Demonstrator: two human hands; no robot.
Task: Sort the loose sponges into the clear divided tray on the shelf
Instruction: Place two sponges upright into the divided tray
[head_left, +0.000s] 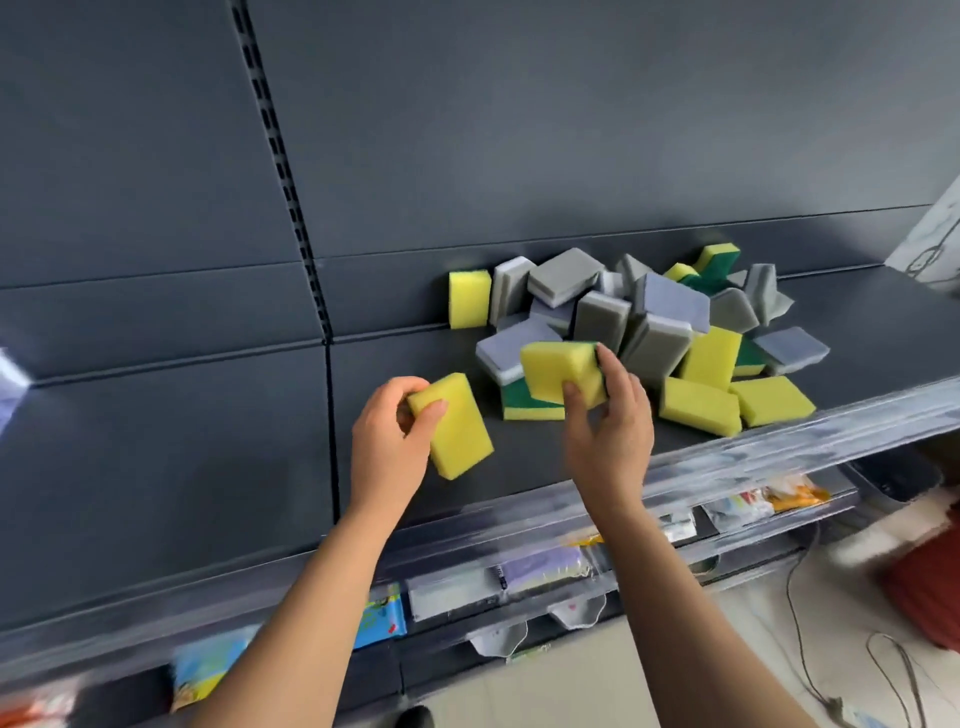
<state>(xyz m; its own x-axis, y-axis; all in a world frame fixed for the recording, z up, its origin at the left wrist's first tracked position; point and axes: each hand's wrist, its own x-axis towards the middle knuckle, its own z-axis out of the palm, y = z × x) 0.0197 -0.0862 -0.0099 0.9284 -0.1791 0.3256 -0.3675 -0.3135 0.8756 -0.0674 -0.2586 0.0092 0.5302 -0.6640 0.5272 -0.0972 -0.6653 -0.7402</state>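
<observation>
Nearest, my two bare forearms rise from the bottom edge, passing over a lower shelf (519, 587) where bright packets lie, too blurred to read. Cables (800, 623) trail over the pale floor at the lower right.

Just beyond, a clear plastic strip (779, 457) runs along the front edge of the dark shelf (208, 467).

Over that shelf, my left hand (395, 436) grips the left yellow sponge (457, 431) by its near end, thumb on top and fingers curled under it. I cannot tell whether its far end touches the shelf.

A little to the right, my right hand (608, 431) grips the right yellow sponge (558, 371), thumb pressed on its near face and fingers wrapped round its right end. It hangs tilted over a green-and-yellow sponge (524, 405) lying flat at the pile's front.

Behind my right hand sits the pile of loose sponges (649, 322): grey, lilac-grey and yellow-green ones heaped at all angles on the right part of the shelf. Two flat yellow sponges (698, 405) lie at its front, near the strip.

At the pile's far left, an upright yellow sponge (469, 300) stands against the dark back panel (519, 130).
</observation>
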